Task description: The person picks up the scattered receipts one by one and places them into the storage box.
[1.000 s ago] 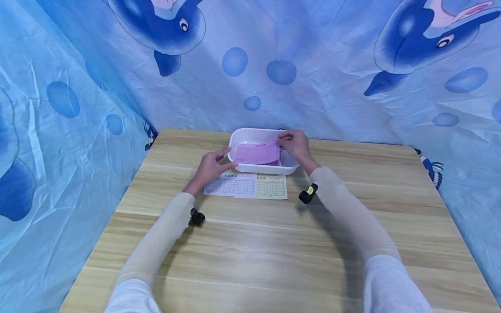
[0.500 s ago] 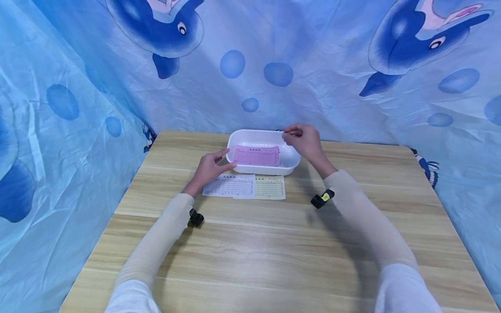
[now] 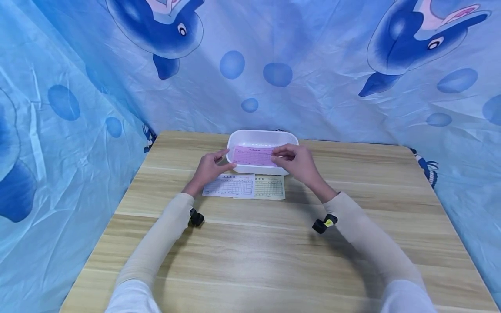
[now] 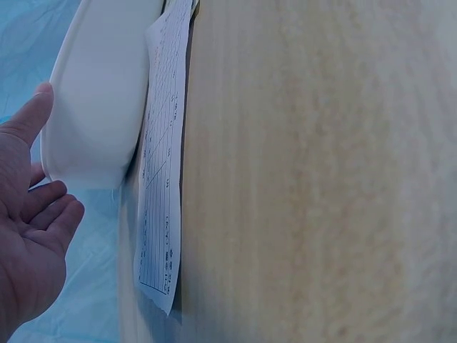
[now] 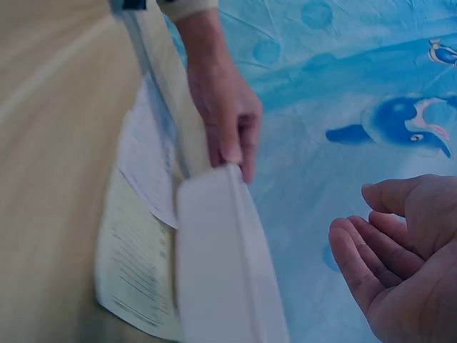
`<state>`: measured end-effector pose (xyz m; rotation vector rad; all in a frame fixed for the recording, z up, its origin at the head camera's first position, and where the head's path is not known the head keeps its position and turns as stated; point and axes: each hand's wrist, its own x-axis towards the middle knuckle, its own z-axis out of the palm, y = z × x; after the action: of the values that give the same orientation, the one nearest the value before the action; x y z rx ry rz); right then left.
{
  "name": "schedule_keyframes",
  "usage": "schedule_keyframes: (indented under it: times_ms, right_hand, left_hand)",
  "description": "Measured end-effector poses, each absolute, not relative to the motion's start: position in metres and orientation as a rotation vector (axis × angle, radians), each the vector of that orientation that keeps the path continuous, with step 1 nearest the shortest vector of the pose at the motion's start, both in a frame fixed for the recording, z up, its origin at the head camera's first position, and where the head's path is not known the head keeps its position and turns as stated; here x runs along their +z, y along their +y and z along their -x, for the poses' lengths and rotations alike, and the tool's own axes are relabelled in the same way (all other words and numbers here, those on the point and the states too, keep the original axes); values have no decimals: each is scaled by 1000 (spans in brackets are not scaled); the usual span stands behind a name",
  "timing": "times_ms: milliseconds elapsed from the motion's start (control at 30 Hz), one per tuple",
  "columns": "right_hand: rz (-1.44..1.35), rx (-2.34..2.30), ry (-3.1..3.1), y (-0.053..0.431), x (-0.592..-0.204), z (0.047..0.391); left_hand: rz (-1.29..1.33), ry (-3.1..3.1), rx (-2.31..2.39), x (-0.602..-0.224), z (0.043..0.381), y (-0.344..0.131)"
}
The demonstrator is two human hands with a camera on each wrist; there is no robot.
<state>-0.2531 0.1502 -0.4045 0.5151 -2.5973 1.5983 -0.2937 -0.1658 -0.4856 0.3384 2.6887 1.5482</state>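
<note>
At the far side of the table stands a white plastic tray (image 3: 274, 137) with pink printed paper slips (image 3: 252, 155) in it. My left hand (image 3: 207, 171) holds the tray's left front corner, its thumb at the near rim and its fingers at the left side. In the right wrist view, that left hand (image 5: 227, 114) is seen at the rim. Over the right part of the tray hovers my right hand (image 3: 298, 164), fingers loosely bent and covering the slips' right end. The right wrist view shows this right hand (image 5: 400, 250) with thumb and fingers apart and nothing between them.
In front of the tray lie a white printed form (image 3: 228, 186) and a pale yellow one (image 3: 271, 188), the white one overlapping the yellow. The wooden table (image 3: 242, 256) ends just behind the tray, where a blue dolphin-print curtain (image 3: 321, 95) hangs.
My right hand lifted a pink slip's right end, let it drop flat, drew back to the tray's right rim, then came back left over the slips. My left hand has stayed put.
</note>
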Motion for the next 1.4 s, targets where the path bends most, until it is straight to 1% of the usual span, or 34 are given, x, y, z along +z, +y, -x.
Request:
schedule_keyframes:
  times_ms: [367, 767, 1400]
  right_hand:
    - [-513, 1712, -2668, 132, -440, 232]
    - [-555, 1791, -2728, 124, -479, 238]
    - [-512, 1713, -2825, 109, -496, 250]
  left_hand:
    - [-365, 2692, 1550, -486, 294, -167]
    - [-356, 2679, 1547, -486, 296, -166]
    - [-339, 2671, 1551, -486, 296, -166]
